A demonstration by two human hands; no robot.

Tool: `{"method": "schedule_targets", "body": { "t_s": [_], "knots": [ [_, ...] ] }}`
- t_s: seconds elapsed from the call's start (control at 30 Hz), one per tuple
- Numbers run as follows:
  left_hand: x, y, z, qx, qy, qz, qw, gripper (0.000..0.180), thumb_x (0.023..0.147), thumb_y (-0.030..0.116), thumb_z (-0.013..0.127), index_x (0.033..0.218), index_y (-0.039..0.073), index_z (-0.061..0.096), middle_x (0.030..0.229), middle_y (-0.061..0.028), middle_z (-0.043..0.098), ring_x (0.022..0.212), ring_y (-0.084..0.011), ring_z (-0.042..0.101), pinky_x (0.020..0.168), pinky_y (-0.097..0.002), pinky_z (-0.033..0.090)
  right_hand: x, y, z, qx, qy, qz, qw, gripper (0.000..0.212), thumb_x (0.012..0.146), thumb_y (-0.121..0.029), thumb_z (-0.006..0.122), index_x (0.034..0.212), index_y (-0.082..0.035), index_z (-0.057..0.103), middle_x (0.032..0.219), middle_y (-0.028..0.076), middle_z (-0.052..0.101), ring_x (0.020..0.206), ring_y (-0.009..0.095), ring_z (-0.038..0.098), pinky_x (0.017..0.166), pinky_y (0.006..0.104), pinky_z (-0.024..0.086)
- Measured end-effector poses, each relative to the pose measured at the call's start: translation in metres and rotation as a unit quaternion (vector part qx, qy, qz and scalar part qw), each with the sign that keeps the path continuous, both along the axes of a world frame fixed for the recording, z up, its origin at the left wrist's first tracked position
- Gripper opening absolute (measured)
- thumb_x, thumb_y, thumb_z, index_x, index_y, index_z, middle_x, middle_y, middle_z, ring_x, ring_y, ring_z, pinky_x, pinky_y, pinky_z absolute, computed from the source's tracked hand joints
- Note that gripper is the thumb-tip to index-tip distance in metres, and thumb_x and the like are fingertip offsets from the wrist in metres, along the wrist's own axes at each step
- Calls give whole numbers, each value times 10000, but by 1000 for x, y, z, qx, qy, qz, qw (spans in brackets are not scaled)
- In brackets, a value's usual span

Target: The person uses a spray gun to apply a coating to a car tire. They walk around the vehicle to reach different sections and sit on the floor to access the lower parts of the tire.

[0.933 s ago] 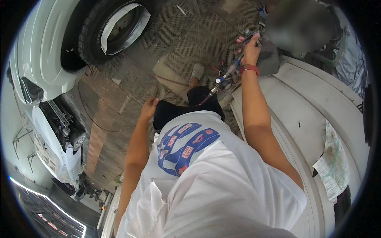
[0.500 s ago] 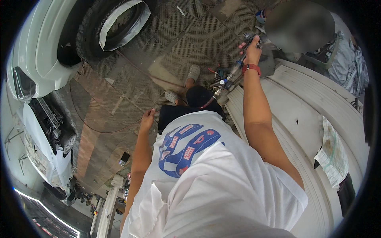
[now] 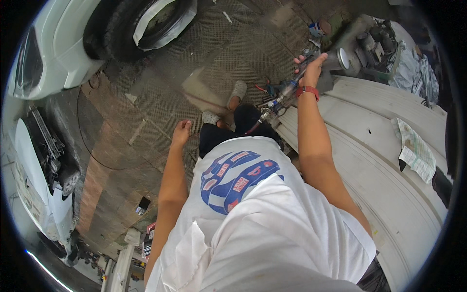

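My right hand (image 3: 311, 73), with a red band at the wrist, is closed round a spray gun (image 3: 335, 60) whose cup shows a pale round end. A regulator fitting (image 3: 276, 106) joins the gun's lower end to a reddish air hose (image 3: 254, 128) beside my dark shorts. Close to that hand lies a long white ribbed panel (image 3: 360, 114). My left hand (image 3: 181, 132) hangs low over the floor, its fingers curled together; what they hold, if anything, is hidden. A thin hose line (image 3: 116, 168) curves across the floor near it.
A white vehicle with a paper-masked wheel (image 3: 182, 31) stands at far left. Nearer on that side is another white car body (image 3: 41, 177). At far right are a tub of dark containers (image 3: 377, 44) and crumpled silvery sheeting (image 3: 413, 73). A phone-like dark object (image 3: 144, 203) lies on the floor.
The view has shifted, with the wheel now farther right. My right hand has turned the gun so its cup end shows. The left hand stays low with curled fingers.
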State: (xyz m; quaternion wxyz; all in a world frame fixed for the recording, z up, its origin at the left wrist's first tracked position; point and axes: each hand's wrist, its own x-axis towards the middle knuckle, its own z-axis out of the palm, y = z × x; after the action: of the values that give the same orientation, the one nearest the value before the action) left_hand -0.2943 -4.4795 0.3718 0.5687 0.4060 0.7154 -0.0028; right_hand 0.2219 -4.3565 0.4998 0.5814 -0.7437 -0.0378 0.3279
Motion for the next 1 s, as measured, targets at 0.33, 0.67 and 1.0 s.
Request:
{"method": "schedule_targets", "body": {
  "t_s": [0.33,0.67,1.0],
  "knots": [
    [-135,-148,-89,-70,2,161,984,619,1098,466,568,1528,21,583,1516,-198,622,1405,-377,587,1191,-472,437,-103,-13,18,7,-52,4,999,744,1125,-633,358,1386,43,526,895,134,720,676,200,687,494,343,465],
    [-96,-237,-89,-163,-16,353,921,514,1095,417,637,1426,25,618,1121,-83,706,944,-200,664,830,-362,551,-81,25,-10,-42,-52,23,997,790,1115,-653,373,1329,89,537,819,127,700,589,215,659,458,367,489],
    [22,-140,-75,-103,-3,335,936,564,1083,445,635,1433,3,626,1246,-148,728,1099,-260,707,948,-390,552,9,113,-48,-53,-26,31,998,740,1124,-634,381,1379,33,575,846,115,710,663,211,687,480,366,508]
  ]
}}
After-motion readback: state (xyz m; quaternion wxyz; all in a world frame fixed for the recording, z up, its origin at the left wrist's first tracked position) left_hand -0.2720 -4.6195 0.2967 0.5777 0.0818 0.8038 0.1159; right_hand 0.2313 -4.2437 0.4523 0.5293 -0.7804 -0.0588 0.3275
